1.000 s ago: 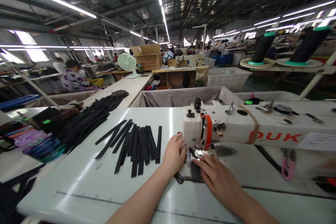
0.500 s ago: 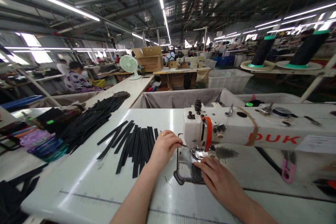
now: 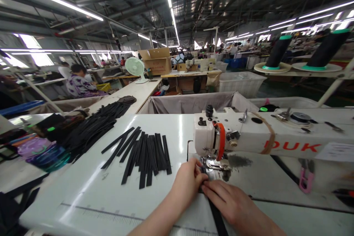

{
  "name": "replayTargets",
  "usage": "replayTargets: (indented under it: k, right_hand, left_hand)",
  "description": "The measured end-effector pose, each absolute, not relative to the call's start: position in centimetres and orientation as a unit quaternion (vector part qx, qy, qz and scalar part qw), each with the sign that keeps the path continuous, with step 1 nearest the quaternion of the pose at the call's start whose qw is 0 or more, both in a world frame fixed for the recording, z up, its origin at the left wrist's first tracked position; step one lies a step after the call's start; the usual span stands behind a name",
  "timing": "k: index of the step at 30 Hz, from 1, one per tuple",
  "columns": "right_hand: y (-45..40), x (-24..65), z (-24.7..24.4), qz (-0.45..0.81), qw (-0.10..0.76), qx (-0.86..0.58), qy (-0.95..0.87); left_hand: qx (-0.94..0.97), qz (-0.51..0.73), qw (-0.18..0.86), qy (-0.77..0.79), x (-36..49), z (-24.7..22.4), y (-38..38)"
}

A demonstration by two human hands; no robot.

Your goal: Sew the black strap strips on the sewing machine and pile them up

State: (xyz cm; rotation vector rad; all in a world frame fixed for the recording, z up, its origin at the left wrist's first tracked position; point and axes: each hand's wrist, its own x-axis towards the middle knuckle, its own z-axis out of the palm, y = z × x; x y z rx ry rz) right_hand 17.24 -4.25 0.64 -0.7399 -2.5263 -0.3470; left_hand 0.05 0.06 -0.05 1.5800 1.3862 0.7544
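A black fabric strip (image 3: 217, 217) runs from the needle area of the white sewing machine (image 3: 243, 131) toward the table's front edge. My left hand (image 3: 188, 177) is closed, its thumb and fingers pinching the strip just in front of the presser foot (image 3: 214, 165). Close beside it, my right hand (image 3: 231, 196) has its fingertips together on the strip's right side. The fingers partly cover the strip's far end. Left of my hands, several loose black strips (image 3: 149, 151) lie fanned out on the pale table.
A larger heap of black strips (image 3: 96, 125) lies at the left. Pink-handled snips (image 3: 306, 180) rest under the machine arm. Behind the table stands a cloth-lined bin (image 3: 190, 104). Thread cones (image 3: 278, 53) stand at upper right. A person (image 3: 80, 83) sits far left.
My left hand has come down and right from beside the needle to meet the right hand. A black strip now shows between both hands, trailing toward the front edge.
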Motion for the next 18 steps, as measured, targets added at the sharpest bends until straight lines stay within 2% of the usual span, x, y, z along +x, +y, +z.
replayTargets:
  k: [3,5,13,18]
  right_hand:
    - [-4.4,17.0,-0.4,-0.174,0.242,-0.290,-0.909]
    - [-4.5,16.7,-1.0,-0.204,0.253,-0.306,-0.895]
    - [-4.3,16.0,-1.5,-0.210,0.274,-0.329,-0.879]
    - [-4.2,16.2,-1.4,-0.195,0.273,-0.325,-0.884]
  left_hand:
    - [0.733,0.286,0.254,0.563,-0.2,0.6,-0.1]
    - [0.775,0.276,0.198,0.533,-0.4,0.9,-0.2]
    - [0.794,0.317,0.197,0.480,-0.3,-0.4,-0.1]
    - [0.808,0.292,0.190,0.475,-0.4,-0.3,0.1]
